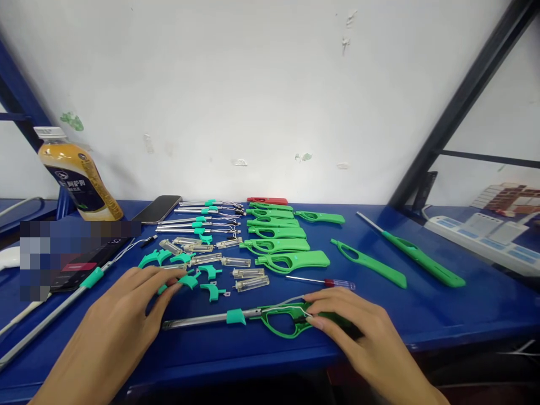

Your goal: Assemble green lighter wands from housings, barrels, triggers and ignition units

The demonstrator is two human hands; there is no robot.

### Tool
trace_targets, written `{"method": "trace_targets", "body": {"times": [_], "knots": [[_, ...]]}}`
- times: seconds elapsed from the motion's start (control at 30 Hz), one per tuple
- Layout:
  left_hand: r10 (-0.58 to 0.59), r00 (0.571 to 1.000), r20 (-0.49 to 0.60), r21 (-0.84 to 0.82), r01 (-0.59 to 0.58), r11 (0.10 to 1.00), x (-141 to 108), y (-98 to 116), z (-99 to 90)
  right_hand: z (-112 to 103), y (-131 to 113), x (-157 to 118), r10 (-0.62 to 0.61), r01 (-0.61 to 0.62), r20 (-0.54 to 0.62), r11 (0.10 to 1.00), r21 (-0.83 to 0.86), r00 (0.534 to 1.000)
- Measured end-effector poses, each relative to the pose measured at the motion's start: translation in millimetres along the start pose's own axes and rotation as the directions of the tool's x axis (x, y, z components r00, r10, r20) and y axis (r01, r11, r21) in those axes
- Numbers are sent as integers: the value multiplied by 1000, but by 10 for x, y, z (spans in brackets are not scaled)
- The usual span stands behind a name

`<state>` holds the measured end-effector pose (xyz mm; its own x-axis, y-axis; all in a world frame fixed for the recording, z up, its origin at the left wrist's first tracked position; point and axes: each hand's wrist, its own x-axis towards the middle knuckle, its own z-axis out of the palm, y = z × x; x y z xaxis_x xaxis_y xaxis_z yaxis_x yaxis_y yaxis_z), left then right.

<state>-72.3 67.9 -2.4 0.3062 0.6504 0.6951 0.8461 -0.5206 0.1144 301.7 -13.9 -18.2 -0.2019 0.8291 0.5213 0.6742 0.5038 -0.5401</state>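
My left hand (122,315) has its thumb and forefinger pinched on a teal trigger piece (188,280) among several loose ones, such as a trigger (213,291). In front of me lies an open half of a green lighter casing (284,333). A metal lighter tube (198,321) with a teal collar (235,316) extends left from it, and thin grey and white wires (287,307) run over the casing. My right hand (358,332) grips the casing's handle, fingertips at the wires; its palm side is hidden.
Behind are tube assemblies (181,225), clear fuel tanks (236,262), green casing halves (295,260) and a red casing (268,201). A screwdriver (337,283) and a lighter (422,259) lie right. Phones (158,209), a bottle (80,174) and another tube (50,320) are left.
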Motion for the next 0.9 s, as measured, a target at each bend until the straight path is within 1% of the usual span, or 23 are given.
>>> {"method": "trace_targets", "body": {"times": [0.07,0.1,0.17,0.2,0.23,0.3,0.4,0.5,0.57,0.8,0.9], "knots": [[42,998,-35,43,-41,998,-17,80,-57,15,7,-3,2,-2,-15,1000,7,1000],[54,997,-62,30,-52,998,-16,151,-83,21,9,-4,2,-2,-18,1000,9,1000],[87,994,-73,-86,-93,992,8,348,-112,29,9,-1,-5,5,-18,1000,12,1000],[155,982,-107,-142,-170,975,30,464,-107,30,7,3,-10,10,-14,1000,12,1000],[201,974,-100,-170,-216,962,55,582,-87,29,4,8,-16,16,-11,1000,12,1000],[295,956,-2,-237,-287,928,107,800,-3,23,-2,18,-32,33,-13,999,11,999],[366,927,77,-295,-330,897,153,1018,181,18,-9,30,-49,49,-11,999,12,999],[399,910,116,-316,-347,883,147,1107,326,20,-10,32,-45,45,-1,999,18,999],[401,907,128,-327,-343,881,135,1129,373,23,-9,32,-41,41,6,999,28,999],[395,914,96,-426,-321,846,144,1176,424,13,-11,39,-52,50,31,997,62,998],[385,919,86,-436,-312,844,147,1194,443,6,-17,43,-47,45,33,997,70,998]]}}
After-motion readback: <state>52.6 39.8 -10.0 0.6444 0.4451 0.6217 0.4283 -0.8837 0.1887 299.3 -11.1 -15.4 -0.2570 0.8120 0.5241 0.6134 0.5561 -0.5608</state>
